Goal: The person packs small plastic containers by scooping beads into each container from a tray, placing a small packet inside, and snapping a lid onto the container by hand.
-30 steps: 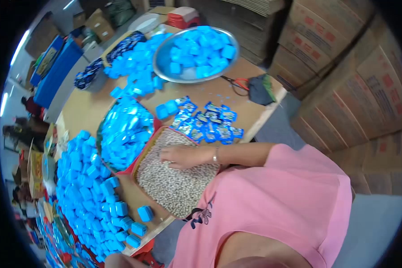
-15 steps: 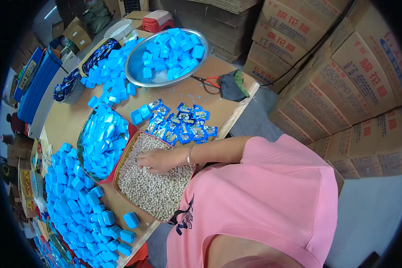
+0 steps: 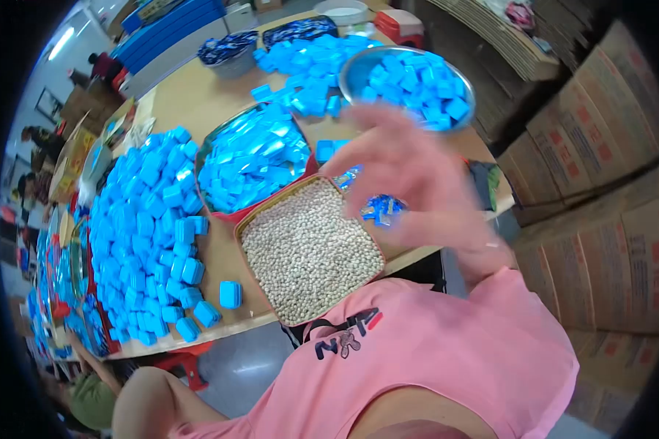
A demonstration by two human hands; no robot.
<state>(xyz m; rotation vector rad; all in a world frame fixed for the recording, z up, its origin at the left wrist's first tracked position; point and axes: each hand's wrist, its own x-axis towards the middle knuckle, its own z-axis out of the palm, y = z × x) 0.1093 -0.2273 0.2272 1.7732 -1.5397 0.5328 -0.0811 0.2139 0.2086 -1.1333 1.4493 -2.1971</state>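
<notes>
My right hand (image 3: 399, 175) is raised over the table, large and motion-blurred, with thumb and fingers apart in a curve and nothing visible between them. Behind it lie small blue printed packets (image 3: 383, 209), partly covered. A tray of small pale beads (image 3: 307, 252) is at the table's front edge, left of the hand. Touching that tray is a red-rimmed container of flat blue pieces (image 3: 252, 161). Loose blue boxes (image 3: 146, 241) form a large heap on the left. My left hand is out of view.
A metal bowl of blue boxes (image 3: 425, 88) sits at the back right, partly behind my hand. One blue box (image 3: 230, 294) lies near the front edge. Cardboard cartons (image 3: 600, 256) are stacked at right. Another person's arm (image 3: 95, 366) shows at lower left.
My right hand has lifted out of the beads and moved up and right, its fingers now spread. The view has turned, so the table appears shifted, and a knee shows at lower left.
</notes>
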